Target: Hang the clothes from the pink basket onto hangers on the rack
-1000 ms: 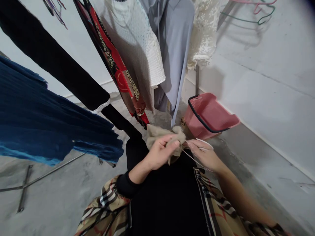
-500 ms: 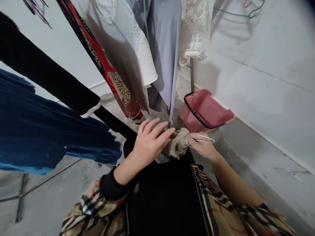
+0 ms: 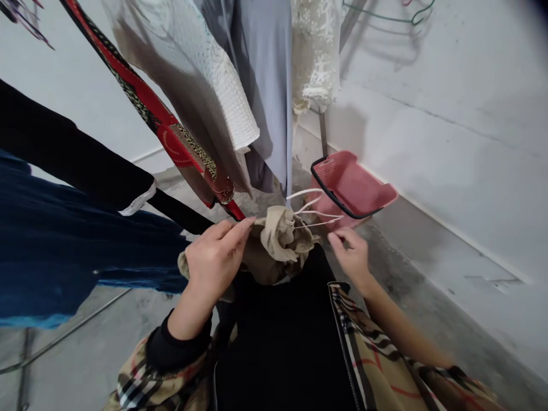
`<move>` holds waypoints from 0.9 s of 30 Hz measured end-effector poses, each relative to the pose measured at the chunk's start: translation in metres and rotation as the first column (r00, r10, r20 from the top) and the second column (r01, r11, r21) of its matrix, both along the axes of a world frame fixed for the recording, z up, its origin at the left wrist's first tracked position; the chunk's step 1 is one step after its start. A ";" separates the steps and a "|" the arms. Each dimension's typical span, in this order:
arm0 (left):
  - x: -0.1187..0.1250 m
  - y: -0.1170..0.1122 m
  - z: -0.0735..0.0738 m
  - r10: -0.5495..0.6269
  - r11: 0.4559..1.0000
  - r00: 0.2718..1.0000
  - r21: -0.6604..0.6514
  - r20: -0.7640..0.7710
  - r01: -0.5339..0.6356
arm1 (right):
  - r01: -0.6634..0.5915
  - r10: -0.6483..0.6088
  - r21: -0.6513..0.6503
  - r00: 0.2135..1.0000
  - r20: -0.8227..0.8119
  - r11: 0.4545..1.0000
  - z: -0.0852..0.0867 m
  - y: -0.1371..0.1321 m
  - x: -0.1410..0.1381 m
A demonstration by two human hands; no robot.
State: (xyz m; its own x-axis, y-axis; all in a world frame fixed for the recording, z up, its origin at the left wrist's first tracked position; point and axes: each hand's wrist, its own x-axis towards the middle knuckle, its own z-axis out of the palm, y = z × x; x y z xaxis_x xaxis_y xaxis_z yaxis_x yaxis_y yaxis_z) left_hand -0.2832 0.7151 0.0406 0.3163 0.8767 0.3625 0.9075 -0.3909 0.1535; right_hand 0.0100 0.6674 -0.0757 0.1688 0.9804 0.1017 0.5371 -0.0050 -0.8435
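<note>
A bunched beige cloth [image 3: 278,234] lies over the black-clad lap, gathered into a twisted knot-like clump. Several thin white cords [image 3: 314,212] stick out of the clump to the right in loose loops. My left hand [image 3: 216,251] is closed at its left side, thumb and forefinger pinching an edge of the cloth. To the right of the clump, my right hand [image 3: 351,254] has its fingers curled together just below the cord ends. It is apart from the cords, and I see nothing between its fingertips.
A pink bucket [image 3: 363,188] with a black handle stands beyond my right hand near the white wall. Clothes hang ahead: a white knit garment [image 3: 231,97], a grey one [image 3: 272,85] and a red patterned one [image 3: 171,134]. A blue garment [image 3: 85,240] hangs at left.
My left hand has moved left and gone from spread fingers to a pinch on the cloth. My right hand has let go of the white cord, which now stands out in loops.
</note>
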 end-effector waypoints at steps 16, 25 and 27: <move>-0.020 -0.009 -0.019 0.092 0.957 0.937 -0.291 0.336 0.010 | -0.063 -0.526 -0.618 0.463 -0.714 0.784 -0.036 0.030 0.005; -0.039 -0.012 -0.023 0.133 0.929 0.927 -0.371 0.350 0.007 | 0.115 -0.594 -0.624 0.476 -0.649 0.773 -0.019 0.043 0.028; -0.043 -0.015 -0.026 0.129 0.936 0.955 -0.351 0.266 -0.029 | 0.139 -0.578 -0.601 0.506 -0.640 0.787 -0.020 0.043 0.031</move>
State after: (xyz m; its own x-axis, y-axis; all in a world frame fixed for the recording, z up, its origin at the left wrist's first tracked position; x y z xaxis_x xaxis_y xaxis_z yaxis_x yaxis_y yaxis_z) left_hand -0.3265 0.7002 0.0150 0.1703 0.9801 0.1023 0.8331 -0.1987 0.5161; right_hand 0.0409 0.7105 -0.0953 0.3082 0.6957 -0.6488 -0.4473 -0.4959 -0.7443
